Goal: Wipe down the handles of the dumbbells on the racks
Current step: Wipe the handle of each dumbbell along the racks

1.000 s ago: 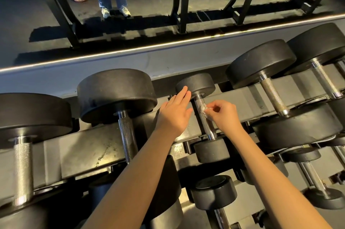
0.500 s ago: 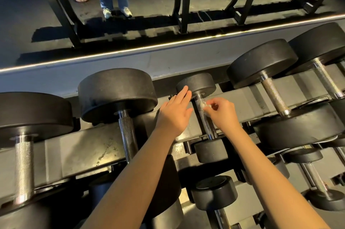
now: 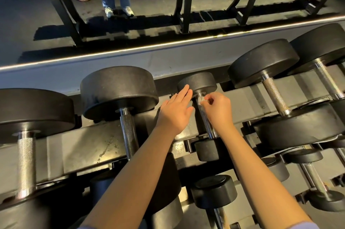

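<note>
Fingers of the right hand pinch a pale wipe against the upper handle of the small dumbbell, just below its far head. The left hand lies flat, fingers straight, on the rack rail beside the handle. Bare rail separates it from the larger dumbbells on either side.

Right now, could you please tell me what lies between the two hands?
The small dumbbell's handle runs between the flat left hand and the right hand, which pinches its far end. The head view shows it.
</note>
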The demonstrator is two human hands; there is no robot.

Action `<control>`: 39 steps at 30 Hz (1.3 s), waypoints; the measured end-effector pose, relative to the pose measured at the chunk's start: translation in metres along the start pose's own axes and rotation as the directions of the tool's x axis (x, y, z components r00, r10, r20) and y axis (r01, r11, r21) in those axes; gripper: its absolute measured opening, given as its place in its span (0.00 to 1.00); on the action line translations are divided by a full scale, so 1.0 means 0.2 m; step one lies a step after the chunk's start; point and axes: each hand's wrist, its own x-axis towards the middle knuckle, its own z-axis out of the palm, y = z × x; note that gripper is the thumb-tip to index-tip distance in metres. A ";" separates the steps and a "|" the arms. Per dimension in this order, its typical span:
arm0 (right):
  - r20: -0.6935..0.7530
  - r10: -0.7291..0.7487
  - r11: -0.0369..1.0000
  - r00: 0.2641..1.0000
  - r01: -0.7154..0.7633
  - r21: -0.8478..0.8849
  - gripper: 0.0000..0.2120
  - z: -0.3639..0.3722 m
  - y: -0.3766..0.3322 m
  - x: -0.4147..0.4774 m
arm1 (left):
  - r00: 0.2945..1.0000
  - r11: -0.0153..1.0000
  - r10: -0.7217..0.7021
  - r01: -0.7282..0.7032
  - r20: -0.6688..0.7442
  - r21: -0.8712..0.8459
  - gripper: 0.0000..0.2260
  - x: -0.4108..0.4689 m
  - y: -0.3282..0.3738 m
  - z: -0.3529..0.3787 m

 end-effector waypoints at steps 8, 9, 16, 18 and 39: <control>0.056 -0.003 0.999 0.998 0.005 -0.047 0.04 -0.02 0.06 -0.06 | 1.000 1.000 0.006 -0.006 0.002 0.029 0.25 0.02 -0.02 0.02; 0.024 -0.016 0.999 1.000 0.017 -0.036 0.04 0.00 0.05 -0.04 | 1.000 0.999 0.008 -0.008 -0.006 0.031 0.25 0.02 -0.02 0.02; 0.081 -0.021 0.998 0.997 0.025 -0.052 0.05 -0.03 0.06 -0.03 | 0.993 0.995 0.064 -0.056 -0.096 0.076 0.23 0.00 -0.04 0.04; 0.171 0.017 0.998 0.985 -0.005 -0.068 0.05 -0.08 0.10 -0.08 | 0.988 0.994 0.076 -0.065 -0.132 0.090 0.23 0.00 -0.04 0.04; 0.365 0.100 0.995 0.926 -0.098 -0.023 0.04 -0.19 0.14 -0.17 | 0.999 0.987 -0.012 0.019 -0.045 0.158 0.23 0.02 0.00 0.00</control>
